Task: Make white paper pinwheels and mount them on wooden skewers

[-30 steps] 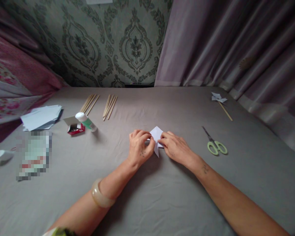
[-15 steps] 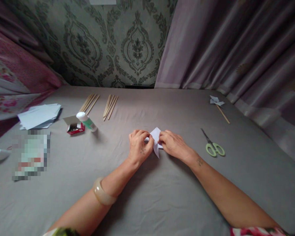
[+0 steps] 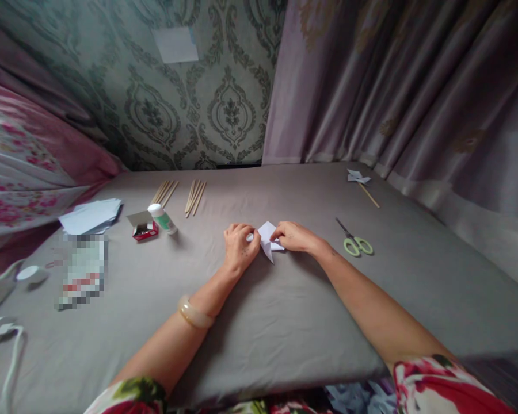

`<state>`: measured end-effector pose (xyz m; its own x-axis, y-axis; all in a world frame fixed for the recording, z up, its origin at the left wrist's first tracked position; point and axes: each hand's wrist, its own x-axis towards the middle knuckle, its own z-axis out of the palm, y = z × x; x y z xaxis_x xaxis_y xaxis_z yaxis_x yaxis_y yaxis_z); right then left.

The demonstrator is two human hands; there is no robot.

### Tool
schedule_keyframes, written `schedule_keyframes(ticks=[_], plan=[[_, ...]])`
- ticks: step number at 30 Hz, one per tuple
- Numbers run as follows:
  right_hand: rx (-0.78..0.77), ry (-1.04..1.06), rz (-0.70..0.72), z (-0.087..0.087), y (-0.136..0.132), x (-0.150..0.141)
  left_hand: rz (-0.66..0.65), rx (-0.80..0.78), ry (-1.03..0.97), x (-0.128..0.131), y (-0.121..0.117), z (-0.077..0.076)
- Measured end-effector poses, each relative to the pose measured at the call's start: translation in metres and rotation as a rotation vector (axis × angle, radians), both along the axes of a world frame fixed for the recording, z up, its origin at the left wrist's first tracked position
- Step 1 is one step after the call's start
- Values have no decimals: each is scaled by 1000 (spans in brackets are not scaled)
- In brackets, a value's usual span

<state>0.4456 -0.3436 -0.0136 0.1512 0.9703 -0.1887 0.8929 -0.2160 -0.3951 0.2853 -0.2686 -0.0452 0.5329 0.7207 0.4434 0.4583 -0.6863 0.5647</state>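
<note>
A folded white paper piece with pointed flaps (image 3: 267, 232) lies on the cloth-covered table between my hands. Its left side is pinched by my left hand (image 3: 240, 246), fingers closed. My right hand (image 3: 296, 237) rests against the right side, fingers bent and pressed onto the paper; its thumb and fingertips are partly hidden. One narrow flap points down toward me. To the right lie scissors with light green handles (image 3: 358, 246). Farther back on that side is a paper pinwheel (image 3: 358, 176) on a thin wooden stick (image 3: 370, 196).
At left stand a glue stick (image 3: 163, 219) and an open small red box (image 3: 145, 231). Behind are two bundles of wooden sticks (image 3: 195, 198). White paper sheets (image 3: 90, 216), a blurred packet (image 3: 84, 273) and a power strip (image 3: 0, 290) line the left side.
The camera view has tilted up and shifted, so the wall paper and table's front edge now show. My right fingers have shifted slightly on the paper; my left hand still pinches it.
</note>
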Motion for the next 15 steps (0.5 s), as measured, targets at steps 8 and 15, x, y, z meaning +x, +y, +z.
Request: schedule_keyframes(ticks=[8, 15], plan=[[16, 10, -19, -4, 1, 0, -7, 17, 14, -1, 1, 0], [55, 51, -17, -10, -1, 3, -24, 12, 20, 0, -1, 2]])
